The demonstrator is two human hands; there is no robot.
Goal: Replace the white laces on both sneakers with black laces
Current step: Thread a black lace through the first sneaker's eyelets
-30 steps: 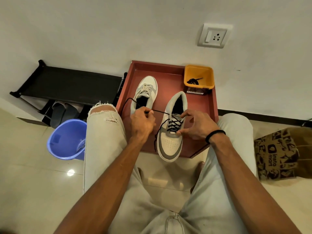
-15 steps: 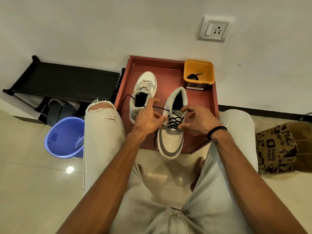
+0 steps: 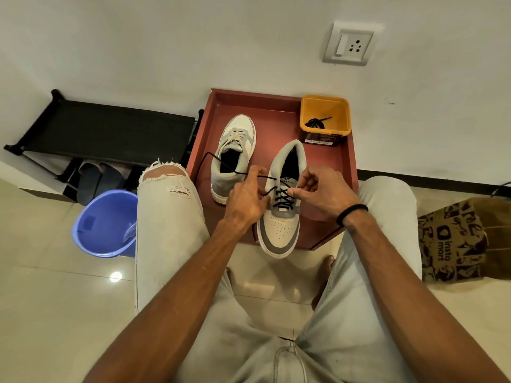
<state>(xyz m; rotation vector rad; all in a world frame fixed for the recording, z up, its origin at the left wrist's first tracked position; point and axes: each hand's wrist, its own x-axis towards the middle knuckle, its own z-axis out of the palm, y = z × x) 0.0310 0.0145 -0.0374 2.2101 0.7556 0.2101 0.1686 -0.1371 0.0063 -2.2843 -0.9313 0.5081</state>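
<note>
Seated on a tiled floor, legs spread either side of a red tray (image 3: 343, 161) set against the wall. To the left, a black shoe rack (image 3: 110, 134) and a blue bucket (image 3: 105, 225); to the right, a printed paper bag (image 3: 453, 239).

On the tray, two sneakers. Far sneaker (image 3: 235, 158) — toe to the wall, white laces (image 3: 235, 135) still threaded, untouched. Near sneaker (image 3: 282, 214) — toe over the tray's front edge, lower eyelets already crossed with the black lace (image 3: 283, 199). In the far right corner, an orange tub (image 3: 326, 114) holding a second black lace (image 3: 316, 122).

Compared with a second ago: left hand (image 3: 246, 200) moved in from beside the shoe to the left eyelet row, fingers curled, lace end running over the index finger and trailing off left across the far sneaker. Right hand (image 3: 323, 194) raised slightly, fingertips pinching at the right eyelet row; whether lace or eyelet flap is held — cannot tell.

Meaning: another crossing under way on the near sneaker, upper eyelets still open. Task judged under halfway.
</note>
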